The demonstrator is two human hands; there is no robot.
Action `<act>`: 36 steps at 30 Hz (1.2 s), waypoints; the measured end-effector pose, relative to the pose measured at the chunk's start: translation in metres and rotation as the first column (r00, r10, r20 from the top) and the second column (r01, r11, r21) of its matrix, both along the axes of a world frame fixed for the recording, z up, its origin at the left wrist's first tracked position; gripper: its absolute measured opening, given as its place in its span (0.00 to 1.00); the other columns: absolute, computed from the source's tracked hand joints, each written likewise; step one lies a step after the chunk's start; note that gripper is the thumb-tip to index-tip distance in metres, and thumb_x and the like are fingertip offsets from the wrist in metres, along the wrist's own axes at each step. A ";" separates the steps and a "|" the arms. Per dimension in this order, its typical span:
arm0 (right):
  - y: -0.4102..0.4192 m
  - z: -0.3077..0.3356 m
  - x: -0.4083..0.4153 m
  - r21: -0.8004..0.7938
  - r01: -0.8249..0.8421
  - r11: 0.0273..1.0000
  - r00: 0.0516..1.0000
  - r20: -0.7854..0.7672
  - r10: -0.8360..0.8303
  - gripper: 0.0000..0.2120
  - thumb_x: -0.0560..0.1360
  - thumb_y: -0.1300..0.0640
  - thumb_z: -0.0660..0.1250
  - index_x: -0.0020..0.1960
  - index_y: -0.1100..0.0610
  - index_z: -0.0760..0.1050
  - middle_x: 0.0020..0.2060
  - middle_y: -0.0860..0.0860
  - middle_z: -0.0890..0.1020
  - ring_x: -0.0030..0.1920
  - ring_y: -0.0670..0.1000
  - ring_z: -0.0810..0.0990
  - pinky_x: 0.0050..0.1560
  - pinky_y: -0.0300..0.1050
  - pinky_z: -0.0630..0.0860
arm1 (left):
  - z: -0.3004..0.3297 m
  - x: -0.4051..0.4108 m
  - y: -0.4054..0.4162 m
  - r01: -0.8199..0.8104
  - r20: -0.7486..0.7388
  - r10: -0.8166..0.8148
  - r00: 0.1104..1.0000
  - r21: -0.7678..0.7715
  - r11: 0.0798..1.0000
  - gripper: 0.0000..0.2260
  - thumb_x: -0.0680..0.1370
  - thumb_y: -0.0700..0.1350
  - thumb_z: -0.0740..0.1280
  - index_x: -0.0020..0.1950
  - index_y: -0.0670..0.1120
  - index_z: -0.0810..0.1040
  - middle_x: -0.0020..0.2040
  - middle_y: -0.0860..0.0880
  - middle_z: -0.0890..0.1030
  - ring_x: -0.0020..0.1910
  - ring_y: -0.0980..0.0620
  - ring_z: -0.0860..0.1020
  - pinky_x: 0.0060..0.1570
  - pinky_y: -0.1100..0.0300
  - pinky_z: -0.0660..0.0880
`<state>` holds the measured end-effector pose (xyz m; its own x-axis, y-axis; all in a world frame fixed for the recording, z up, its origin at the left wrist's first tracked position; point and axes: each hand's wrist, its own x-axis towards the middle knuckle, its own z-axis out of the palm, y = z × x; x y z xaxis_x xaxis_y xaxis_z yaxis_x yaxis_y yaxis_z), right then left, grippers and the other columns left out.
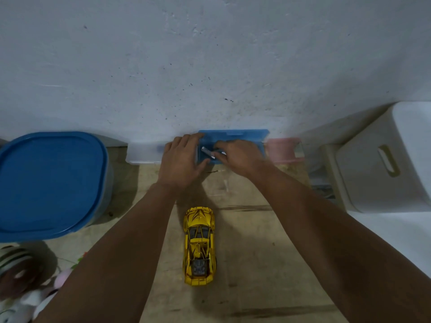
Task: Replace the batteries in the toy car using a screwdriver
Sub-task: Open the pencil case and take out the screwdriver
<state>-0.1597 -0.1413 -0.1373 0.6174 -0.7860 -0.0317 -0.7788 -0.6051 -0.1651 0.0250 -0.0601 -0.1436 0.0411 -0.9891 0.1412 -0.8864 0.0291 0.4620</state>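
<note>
A: Hands?

B: Both are at the blue box (233, 145) against the wall (210, 54). Left hand (180, 163) lies over the box's left end, fingers reaching along the far edge, thumb at the near edge. Looks like it braces the box; fingers mostly straight, slightly bent.

A: Right?

B: Right hand (240, 157) is over the open compartment, fingers curled down into it. A grey metallic piece (208, 152) sticks out just left of the fingertips. Can't tell if it's a battery or a tool shaft. Grip on it isn't clear either: fingertips are hidden behind the knuckles.

A: Car?

B: Yellow toy car (199, 245) sits on the floor (256, 252) between the two forearms, right side up, lengthwise toward the box, well apart from both hands. Untouched.

A: Any labels?

B: None readable. Car has dark stripe graphics, no legible text.

A: Surroundings?

B: Blue lidded tub (50, 183) at left, clear container (143, 155) touching the left hand's side, pink item (283, 149) right of the box, blurred. White bin (382, 164) at right, cut off by the frame edge.
</note>
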 end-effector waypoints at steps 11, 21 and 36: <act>-0.007 0.009 0.014 0.109 0.029 0.994 0.999 -0.029 -0.026 0.13 0.80 0.45 0.64 0.60 0.51 0.78 0.52 0.52 0.83 0.50 0.53 0.80 0.44 0.45 0.72 | 0.004 -0.001 -0.002 -0.025 -0.053 0.024 0.998 -0.005 1.000 0.33 0.72 0.52 0.78 0.73 0.48 0.68 0.66 0.46 0.79 0.63 0.43 0.77 0.62 0.45 0.73; 0.030 0.018 -0.028 0.047 -0.028 0.998 0.996 0.089 0.023 0.11 0.82 0.48 0.61 0.60 0.53 0.73 0.45 0.52 0.83 0.38 0.52 0.78 0.35 0.44 0.69 | 0.009 -0.004 0.000 0.012 0.067 -0.011 0.998 -0.004 1.000 0.26 0.75 0.51 0.76 0.70 0.49 0.73 0.64 0.45 0.78 0.62 0.42 0.77 0.60 0.44 0.75; 0.082 -0.025 -0.064 -0.140 -0.085 0.986 0.996 -0.022 0.083 0.11 0.80 0.47 0.62 0.59 0.52 0.75 0.50 0.52 0.75 0.46 0.54 0.76 0.31 0.48 0.73 | 0.011 -0.010 0.007 0.031 0.177 -0.029 0.984 -0.005 1.000 0.18 0.74 0.47 0.75 0.63 0.45 0.80 0.62 0.44 0.78 0.59 0.40 0.76 0.57 0.44 0.75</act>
<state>-0.2236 -0.0590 -0.1626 0.6818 -0.7286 0.0652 -0.7260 -0.6849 -0.0612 0.0150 -0.0530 -0.1330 -0.0151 -0.9884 0.1514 -0.9527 0.0601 0.2978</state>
